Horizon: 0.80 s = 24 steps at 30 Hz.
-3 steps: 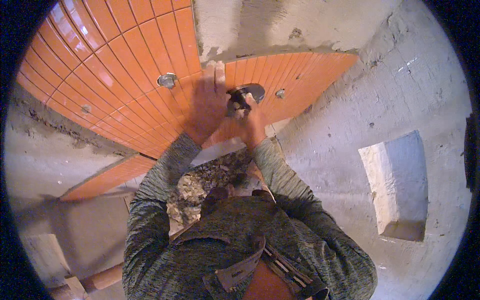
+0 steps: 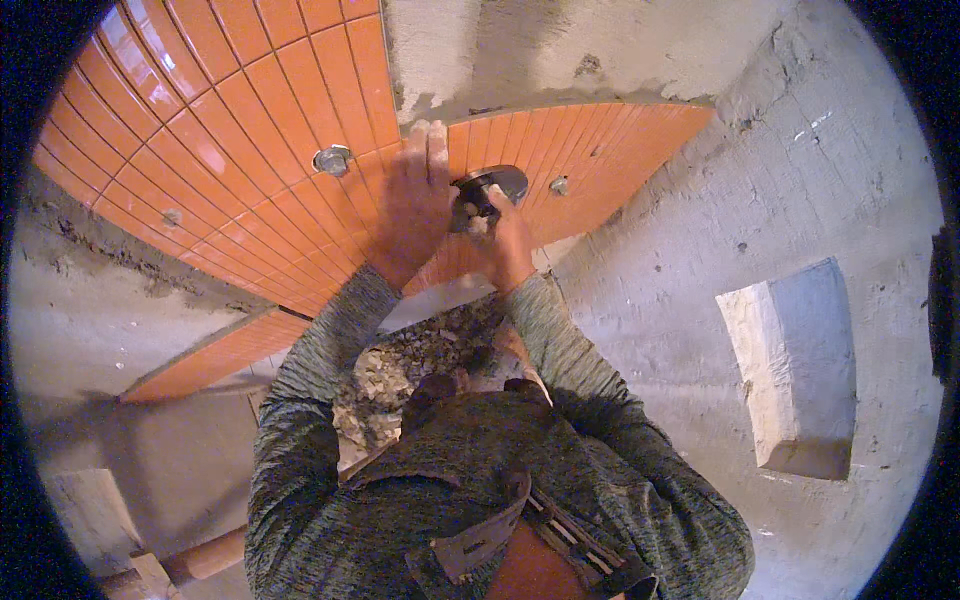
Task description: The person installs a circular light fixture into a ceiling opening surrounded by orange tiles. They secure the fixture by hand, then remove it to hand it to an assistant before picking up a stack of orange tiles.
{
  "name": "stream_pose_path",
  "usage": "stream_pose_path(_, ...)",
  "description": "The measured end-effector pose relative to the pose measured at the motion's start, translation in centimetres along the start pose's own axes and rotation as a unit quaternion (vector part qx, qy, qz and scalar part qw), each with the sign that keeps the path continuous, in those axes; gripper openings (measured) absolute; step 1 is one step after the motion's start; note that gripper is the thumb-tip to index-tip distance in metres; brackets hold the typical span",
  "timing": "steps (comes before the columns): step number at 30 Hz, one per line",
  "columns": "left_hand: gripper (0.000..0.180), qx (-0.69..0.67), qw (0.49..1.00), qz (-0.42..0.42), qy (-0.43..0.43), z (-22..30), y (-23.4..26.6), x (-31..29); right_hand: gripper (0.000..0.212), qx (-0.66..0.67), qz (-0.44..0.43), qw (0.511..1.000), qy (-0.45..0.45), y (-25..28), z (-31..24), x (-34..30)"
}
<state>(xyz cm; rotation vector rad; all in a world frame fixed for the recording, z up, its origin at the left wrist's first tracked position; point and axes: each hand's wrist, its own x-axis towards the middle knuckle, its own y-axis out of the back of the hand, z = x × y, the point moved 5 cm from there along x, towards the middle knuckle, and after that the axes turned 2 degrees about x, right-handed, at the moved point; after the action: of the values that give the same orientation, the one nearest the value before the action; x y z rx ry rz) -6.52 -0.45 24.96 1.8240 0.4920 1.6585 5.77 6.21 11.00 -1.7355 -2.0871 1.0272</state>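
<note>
My left hand [image 2: 418,205] lies flat against orange wall tiles [image 2: 350,75], fingers stretched upward, beside the joint between two tile sections. Just to its right, my right hand [image 2: 510,240] is wrapped round the handle of a black suction cup [image 2: 508,180]. The cup's round disc rests on the right-hand run of narrow orange tiles [image 2: 620,135]. My thumb shows on top of the handle; the other fingers are partly hidden behind the hand.
Metal pipe fittings [image 2: 332,160] stick out through the tiles on both sides of my hands. Bare grey plaster [image 2: 660,330] covers the right wall, with a pale recess [image 2: 790,370] in it. Rubble [image 2: 375,390] lies below my arms. A pipe [image 2: 205,558] runs at the lower left.
</note>
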Motion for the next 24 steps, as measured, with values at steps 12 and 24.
stream_pose_path(12,0.084,-0.071,0.994,-0.008,0.077,-0.6,-2.4,0.0,0.035,-0.314,0.007,0.94,0.136,1.0,-3.1,-0.9)
stream_pose_path(24,0.06,-0.043,0.994,0.021,0.097,0.8,0.5,1.9,0.029,-0.281,-0.043,0.929,0.236,7.9,-3.4,1.4)
